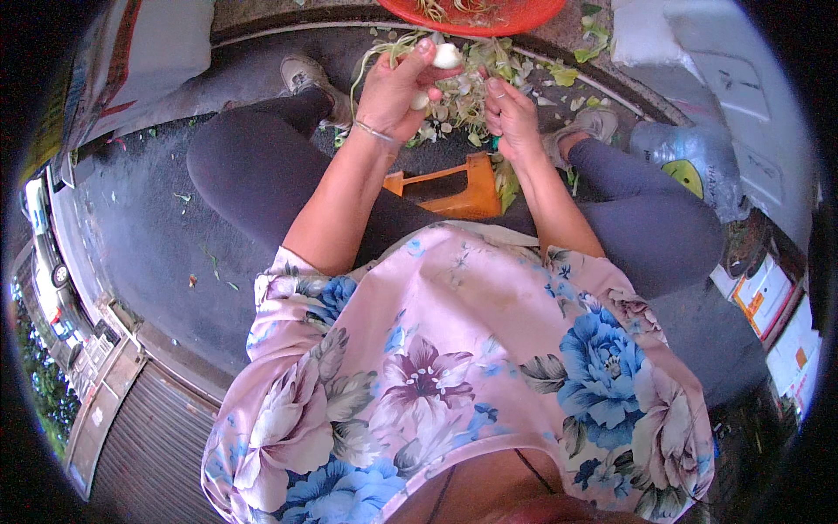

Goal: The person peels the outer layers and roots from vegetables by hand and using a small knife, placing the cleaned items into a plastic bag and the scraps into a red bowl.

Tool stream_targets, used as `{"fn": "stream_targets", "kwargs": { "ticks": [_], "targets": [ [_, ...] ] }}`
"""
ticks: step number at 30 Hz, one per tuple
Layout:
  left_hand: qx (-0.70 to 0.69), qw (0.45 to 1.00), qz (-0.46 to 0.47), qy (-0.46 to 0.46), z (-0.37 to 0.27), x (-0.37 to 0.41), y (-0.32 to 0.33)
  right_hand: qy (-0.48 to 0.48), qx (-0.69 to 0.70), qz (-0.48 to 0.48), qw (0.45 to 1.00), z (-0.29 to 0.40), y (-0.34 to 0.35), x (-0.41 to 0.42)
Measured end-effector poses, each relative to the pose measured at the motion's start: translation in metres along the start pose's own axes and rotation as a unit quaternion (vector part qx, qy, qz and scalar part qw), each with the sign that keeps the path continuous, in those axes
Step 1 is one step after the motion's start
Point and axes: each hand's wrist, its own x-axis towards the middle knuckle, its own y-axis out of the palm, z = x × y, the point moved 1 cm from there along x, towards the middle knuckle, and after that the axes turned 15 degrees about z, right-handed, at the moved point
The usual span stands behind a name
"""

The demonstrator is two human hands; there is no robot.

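Note:
My left hand (396, 95) holds a peeled white bulb (448, 56), onion-like, between thumb and fingers. A second pale bulb (419, 100) sits lower in the palm, and thin pale-green stalks (386, 52) trail out over the back of the hand. Close by on the right, my right hand (510, 114) is curled around a small tool with a green end (495, 142); most of it is hidden by the fingers, so its kind is unclear. Beneath both hands lies a heap of papery skins and leaf scraps (461, 108) on the dark ground.
A red plastic basin (478, 26) with stringy stalks stands beyond the hands. Between my legs is an orange plastic object (474, 190) with an opening. A clear plastic bag (687, 160) lies by my right knee, beside a large white container (733, 98). Parked vehicles (55, 275) show far left.

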Motion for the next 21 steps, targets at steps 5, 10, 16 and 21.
{"fn": "stream_targets", "kwargs": {
  "ticks": [5,10,16,21],
  "targets": [
    [-0.152,0.987,0.036,-0.044,0.001,0.002,-0.003,0.1,0.022,-0.06,0.993,-0.007,-0.017,0.006],
    [-0.201,0.977,0.034,-0.057,0.005,0.002,-0.008,0.152,0.004,-0.084,0.985,-0.005,-0.01,0.005],
    [-0.108,0.991,0.035,-0.073,0.013,0.006,-0.009,0.039,-0.035,-0.06,0.997,0.013,0.008,0.003],
    [-0.117,0.985,0.045,-0.115,0.017,0.006,-0.016,0.013,-0.05,-0.025,0.998,0.026,0.014,-0.002]
  ]
}}
